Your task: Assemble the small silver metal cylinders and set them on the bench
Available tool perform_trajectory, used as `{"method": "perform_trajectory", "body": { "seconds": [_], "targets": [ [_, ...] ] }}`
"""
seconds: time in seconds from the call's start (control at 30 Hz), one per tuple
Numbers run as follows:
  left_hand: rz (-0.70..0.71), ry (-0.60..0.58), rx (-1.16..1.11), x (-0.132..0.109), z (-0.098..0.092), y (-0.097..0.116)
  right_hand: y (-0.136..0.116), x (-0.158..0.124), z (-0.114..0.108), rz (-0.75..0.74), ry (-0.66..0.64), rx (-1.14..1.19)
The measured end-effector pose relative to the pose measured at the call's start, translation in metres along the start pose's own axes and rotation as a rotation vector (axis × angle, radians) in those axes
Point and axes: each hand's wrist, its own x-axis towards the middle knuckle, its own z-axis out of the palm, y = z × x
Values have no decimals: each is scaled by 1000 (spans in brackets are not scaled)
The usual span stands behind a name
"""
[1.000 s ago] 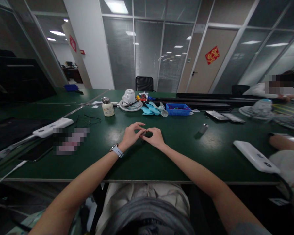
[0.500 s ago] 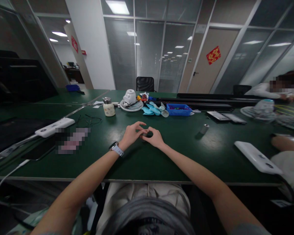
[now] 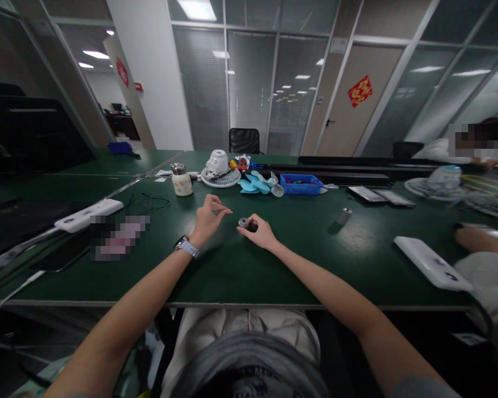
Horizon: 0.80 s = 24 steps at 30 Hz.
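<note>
A small round metal part (image 3: 243, 223) with a ringed top rests on the green table (image 3: 249, 276) in front of me. My right hand (image 3: 260, 232) grips it from the right between thumb and fingers. To the left, my left hand (image 3: 209, 221) hovers apart from the part, thumb and forefinger pinched together. Anything between those fingertips is too small to make out. A metal cylinder (image 3: 345, 215) stands further right, touched by neither hand.
Across the table's far side are a jar (image 3: 181, 181), a white fan body (image 3: 218, 166), blue fan blades (image 3: 257, 183) and a blue tray (image 3: 301, 185) of small items. White power strips (image 3: 89, 215) lie at both sides. Another person's arm (image 3: 479, 240) is at the right.
My left hand has drawn away to the left from the metal part, its fingers coming together. My right hand stays in place, and the part's top is now uncovered.
</note>
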Motion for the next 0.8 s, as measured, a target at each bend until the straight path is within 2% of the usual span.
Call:
{"method": "perform_trajectory", "body": {
  "seconds": [0.13,0.2,0.3,0.4,0.53,0.67,0.8],
  "targets": [
    [-41,-277,14,-2,-9,-34,4,1,-6,45,-14,102],
    [-74,-348,-15,-3,-8,-42,6,1,-10,65,-25,134],
    [-111,-395,-63,-2,-5,-44,7,1,-14,84,-45,148],
    [-165,-398,-106,-2,-3,-40,8,0,-14,75,-42,135],
    [-277,-322,-165,0,-3,-35,7,-1,-12,92,-5,153],
    [-298,-245,-50,2,-4,-33,7,2,-11,223,28,246],
    [-338,-207,-11,2,-5,-33,7,6,-19,342,-25,452]
  ]
}}
